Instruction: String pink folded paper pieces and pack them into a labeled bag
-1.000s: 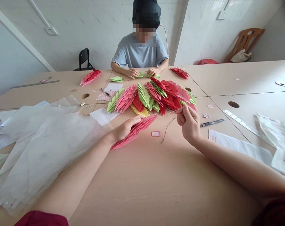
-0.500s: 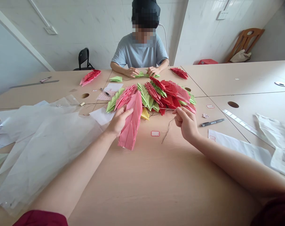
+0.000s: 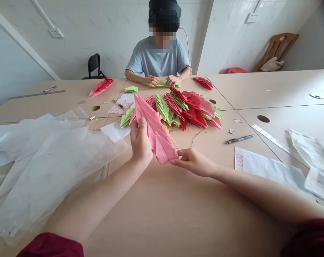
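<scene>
A pleated pink folded-paper piece [image 3: 156,134] is tilted above the table, with its lower end toward the right. My left hand [image 3: 142,141] grips its left side, thumb in front. At that lower end, my right hand [image 3: 190,161] is closed in a pinch on a thin pale thread [image 3: 177,145], which runs up along the piece's right edge. The right thumb tip touches or nearly touches the paper corner. Behind the pink piece lies a heap of folded-paper pieces [image 3: 195,107] in red, pink and green, partly hidden by it.
Across the table a person [image 3: 158,59] handles green folded paper. Translucent plastic sheets [image 3: 52,157] spread on the left. A pen [image 3: 240,139], white paper [image 3: 269,171] and a pale ruler strip [image 3: 271,141] lie on the right. A dark thread [image 3: 196,137] trails from the heap.
My left hand has turned the pink piece so its lower end points right. My right hand has come down and left to that end, with the thread. The small red-edged label is now hidden.
</scene>
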`<state>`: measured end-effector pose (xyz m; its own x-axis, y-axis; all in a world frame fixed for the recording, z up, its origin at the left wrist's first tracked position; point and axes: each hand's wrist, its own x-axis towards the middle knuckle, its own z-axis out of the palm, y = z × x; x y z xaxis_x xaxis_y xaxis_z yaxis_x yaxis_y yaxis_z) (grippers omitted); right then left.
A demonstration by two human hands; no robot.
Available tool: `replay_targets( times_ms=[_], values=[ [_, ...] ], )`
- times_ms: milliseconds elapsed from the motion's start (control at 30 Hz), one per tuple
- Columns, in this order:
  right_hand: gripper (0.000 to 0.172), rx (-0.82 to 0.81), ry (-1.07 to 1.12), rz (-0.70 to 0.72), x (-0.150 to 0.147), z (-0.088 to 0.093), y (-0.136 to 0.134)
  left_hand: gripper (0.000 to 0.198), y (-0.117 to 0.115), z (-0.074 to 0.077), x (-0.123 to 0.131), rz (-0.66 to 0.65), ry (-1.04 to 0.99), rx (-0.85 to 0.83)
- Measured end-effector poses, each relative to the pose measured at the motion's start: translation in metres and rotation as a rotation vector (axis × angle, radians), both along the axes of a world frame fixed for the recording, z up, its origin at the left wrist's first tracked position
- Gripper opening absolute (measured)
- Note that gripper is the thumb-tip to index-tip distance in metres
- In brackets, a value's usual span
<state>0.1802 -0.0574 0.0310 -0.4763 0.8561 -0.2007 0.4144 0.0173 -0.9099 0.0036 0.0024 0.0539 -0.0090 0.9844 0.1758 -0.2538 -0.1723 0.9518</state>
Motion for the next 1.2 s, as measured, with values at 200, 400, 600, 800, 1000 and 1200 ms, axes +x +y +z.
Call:
replay_targets(
  times_ms=[200, 400, 600, 800, 1000, 1200],
  values=[
    [0.046, 0.001, 0.069, 0.036, 0.003, -0.006, 0.005, 0.076, -0.005, 0.007, 0.001, -0.284, -0.210, -0.108],
    [0.046, -0.022, 0.108, 0.076, 0.003, -0.005, 0.006, 0.042, -0.009, -0.012, 0.005, -0.459, -0.185, -0.222],
    [0.049, 0.053, 0.062, -0.086, 0.004, -0.003, 0.006, 0.039, 0.001, -0.012, -0.002, -0.427, -0.125, -0.197],
    [0.048, 0.196, 0.195, -0.257, 0.005, 0.006, -0.002, 0.036, 0.022, -0.021, -0.023, -0.371, -0.101, -0.195],
    [0.041, 0.216, 0.058, -0.005, 0.000, 0.011, -0.015, 0.031, 0.024, -0.032, -0.022, -0.368, -0.177, -0.284],
    [0.037, 0.171, -0.037, 0.146, -0.004, 0.009, -0.019, 0.023, 0.021, -0.029, -0.016, -0.341, -0.283, -0.341]
  ],
)
